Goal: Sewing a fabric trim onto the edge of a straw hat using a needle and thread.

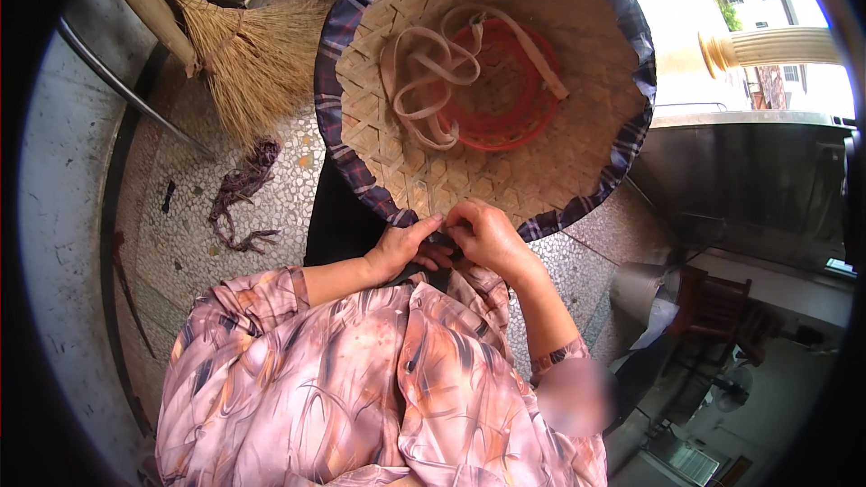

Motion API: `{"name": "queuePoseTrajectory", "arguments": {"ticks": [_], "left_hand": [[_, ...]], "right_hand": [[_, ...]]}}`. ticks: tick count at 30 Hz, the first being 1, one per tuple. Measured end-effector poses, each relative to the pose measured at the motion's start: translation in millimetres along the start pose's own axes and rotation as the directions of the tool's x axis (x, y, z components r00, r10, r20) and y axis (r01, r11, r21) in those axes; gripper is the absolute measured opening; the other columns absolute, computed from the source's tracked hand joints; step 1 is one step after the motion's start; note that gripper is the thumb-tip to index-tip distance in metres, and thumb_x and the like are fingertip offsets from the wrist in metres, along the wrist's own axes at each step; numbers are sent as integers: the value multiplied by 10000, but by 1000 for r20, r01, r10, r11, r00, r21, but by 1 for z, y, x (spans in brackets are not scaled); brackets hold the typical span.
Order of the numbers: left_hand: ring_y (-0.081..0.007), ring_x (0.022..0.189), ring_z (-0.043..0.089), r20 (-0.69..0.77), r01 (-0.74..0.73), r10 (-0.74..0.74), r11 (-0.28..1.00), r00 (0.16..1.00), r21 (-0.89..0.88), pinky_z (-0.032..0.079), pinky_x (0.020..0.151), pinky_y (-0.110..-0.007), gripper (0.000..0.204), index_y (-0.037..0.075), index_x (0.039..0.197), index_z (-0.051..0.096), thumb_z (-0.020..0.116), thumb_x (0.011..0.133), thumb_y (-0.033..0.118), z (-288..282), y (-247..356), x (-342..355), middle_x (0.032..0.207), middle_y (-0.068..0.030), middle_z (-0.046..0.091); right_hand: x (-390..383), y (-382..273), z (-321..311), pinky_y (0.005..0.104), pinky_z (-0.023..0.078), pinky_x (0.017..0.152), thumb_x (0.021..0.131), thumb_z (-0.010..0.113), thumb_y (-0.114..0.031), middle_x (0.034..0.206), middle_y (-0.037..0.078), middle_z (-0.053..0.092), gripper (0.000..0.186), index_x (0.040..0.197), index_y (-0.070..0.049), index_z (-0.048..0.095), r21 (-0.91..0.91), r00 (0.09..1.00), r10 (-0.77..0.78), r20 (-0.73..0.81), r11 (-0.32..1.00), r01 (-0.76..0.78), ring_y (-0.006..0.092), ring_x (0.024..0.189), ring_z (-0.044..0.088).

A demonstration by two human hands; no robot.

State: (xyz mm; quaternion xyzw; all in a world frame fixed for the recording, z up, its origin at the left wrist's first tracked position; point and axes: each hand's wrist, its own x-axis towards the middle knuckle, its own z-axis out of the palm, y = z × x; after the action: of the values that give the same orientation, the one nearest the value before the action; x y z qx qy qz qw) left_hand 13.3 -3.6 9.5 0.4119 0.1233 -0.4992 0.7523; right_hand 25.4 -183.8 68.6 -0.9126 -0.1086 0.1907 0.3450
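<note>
1. Patterned shirt (316, 370) in pink, brown and grey lay nearest the camera, filling the lower middle of the view; both forearms reached forward from its sleeves.
2. Woven hat (591, 81) stood just beyond the shirt, its hollow inside turned toward the camera. Plaid edging (564, 219) ran round its rim.
3. Left hand (394, 251) was at the near edge of the hat. Thumb extended along the plaid edging, pointing right; remaining fingers bent below it, partly hidden. Could not tell how firmly they gripped.
4. Right hand (496, 239) was just beside the left, also at the near edge. Fingers curled downward with tips close together, partly hidden; could not tell whether they pinched the edging.
5. Hat's position relative to the fingers: near edge at the fingertips, bowl extending beyond them, far edge well apart from both hands.
6. Inside the hat: red ring (494, 138) near the middle; pale strap (547, 72) looped across it and toward the left wall.
7. Speckled floor (293, 149), left of the hat: straw broom (262, 54) with bristles toward the hat's left edge; tangled dark purple bundle (242, 185) just below the bristle tips.
</note>
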Motion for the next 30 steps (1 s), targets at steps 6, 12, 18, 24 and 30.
{"name": "queuePoseTrajectory", "arguments": {"ticks": [6, 12, 18, 24, 30], "left_hand": [[-251, 831, 689, 12, -24, 24, 999, 1000, -35, 543, 700, -309, 480, -11, 1132, 568, 474, 960, 426, 1, 0, -2, 964, -172, 667], [-259, 814, 689, -37, 52, -55, 995, 998, -82, 542, 694, -309, 503, -51, 1112, 548, 530, 934, 419, -4, -3, 2, 962, -203, 661], [-268, 814, 688, -64, 52, -58, 995, 996, -80, 542, 682, -299, 530, -76, 1115, 512, 551, 923, 416, -3, -1, 3, 960, -230, 653], [-268, 815, 687, -73, 49, -56, 995, 996, -88, 542, 679, -300, 545, -88, 1108, 508, 561, 917, 419, -2, -1, 3, 959, -235, 651], [-267, 821, 687, -72, 40, -45, 996, 996, -76, 541, 681, -299, 539, -87, 1095, 521, 563, 916, 420, -2, -2, 2, 956, -234, 653]], "right_hand": [[2, -1, -6, 202, 431, 465, 901, 586, -74, 784, 51, 626, 73, 953, -33, 556, 652, 925, 275, 261, 656, -379, 83, 592, 593], [6, -36, -47, 217, 469, 479, 878, 622, -53, 802, 88, 637, 125, 966, 1, 552, 930, 995, 87, 45, 361, -74, 130, 605, 615], [-1, -74, -95, 245, 538, 546, 873, 619, -22, 834, 117, 657, 110, 962, 33, 587, 928, 989, 0, -150, 344, 141, 147, 664, 649], [-1, -88, -108, 256, 546, 580, 869, 612, 5, 829, 137, 661, 100, 957, 51, 596, 871, 961, -48, -271, 413, 266, 163, 676, 656], [-14, -94, -120, 238, 523, 550, 887, 590, 6, 858, 155, 672, 95, 969, 53, 589, 770, 886, 29, -462, 509, 385, 170, 684, 663]]}}
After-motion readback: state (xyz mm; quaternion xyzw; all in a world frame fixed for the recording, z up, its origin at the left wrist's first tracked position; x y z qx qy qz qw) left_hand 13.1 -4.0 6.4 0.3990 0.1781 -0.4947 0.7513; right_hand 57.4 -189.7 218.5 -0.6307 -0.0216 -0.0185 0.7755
